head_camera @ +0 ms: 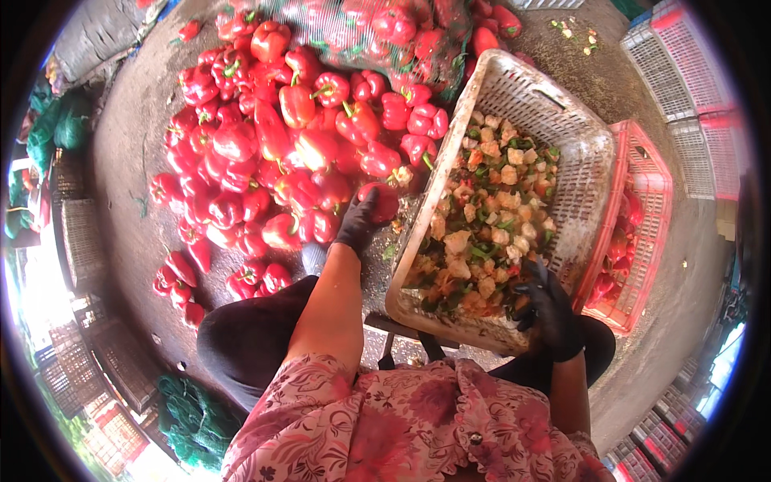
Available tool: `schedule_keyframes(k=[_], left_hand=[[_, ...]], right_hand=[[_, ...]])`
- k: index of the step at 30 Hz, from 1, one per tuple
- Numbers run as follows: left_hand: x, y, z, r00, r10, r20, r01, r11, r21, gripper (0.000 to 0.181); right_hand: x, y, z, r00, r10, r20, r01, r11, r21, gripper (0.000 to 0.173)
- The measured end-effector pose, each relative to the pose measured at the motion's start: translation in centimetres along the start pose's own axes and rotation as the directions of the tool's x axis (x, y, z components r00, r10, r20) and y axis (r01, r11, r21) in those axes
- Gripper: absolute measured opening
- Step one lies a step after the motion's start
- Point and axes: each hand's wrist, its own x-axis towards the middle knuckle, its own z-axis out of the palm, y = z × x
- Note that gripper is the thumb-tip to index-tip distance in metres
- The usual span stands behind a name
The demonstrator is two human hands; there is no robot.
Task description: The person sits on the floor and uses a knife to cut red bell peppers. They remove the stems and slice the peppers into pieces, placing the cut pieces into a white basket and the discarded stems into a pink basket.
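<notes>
My left hand point(358, 228), in a black glove, grips a red bell pepper point(382, 202) beside a large heap of red bell peppers point(241, 144) on the floor. Just right of it a dirty white plastic crate point(575, 141) leans in front of me, holding many cut-out pepper cores with pale seeds and green stems point(494, 199). My right hand point(549, 313), also gloved in black, hangs over the crate's near right corner, close to the cores. Its fingers are blurred and dark, so whether they hold something small cannot be made out.
A red plastic crate point(647, 241) with red peppers stands right of the white one. Beyond the heap lies a green mesh sack point(391, 36) full of peppers. Stacked crates point(692, 90) line the right edge. Green netting point(196, 422) lies at lower left.
</notes>
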Motion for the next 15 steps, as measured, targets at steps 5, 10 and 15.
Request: schedule_keyframes(k=[5, 10, 15], left_hand=[[-7.1, 8.1, 7.3, 0.977, -0.025, 0.21, 0.039, 0.997, -0.06, 0.044], [-13.8, 12.3, 12.9, 0.901, 0.026, 0.434, -0.155, 0.951, 0.266, 0.05], [-18.4, 10.7, 15.7, 0.857, 0.12, 0.501, -0.358, 0.839, 0.411, 0.064]], right_hand=[[2.5, -3.1, 1.9, 0.968, -0.157, 0.198, 0.13, 0.981, 0.144, 0.048], [2.4, -9.2, 8.2, 0.873, -0.374, 0.313, 0.355, 0.927, 0.119, 0.064], [3.7, -5.8, 12.8, 0.715, -0.617, 0.33, 0.569, 0.787, 0.241, 0.075]])
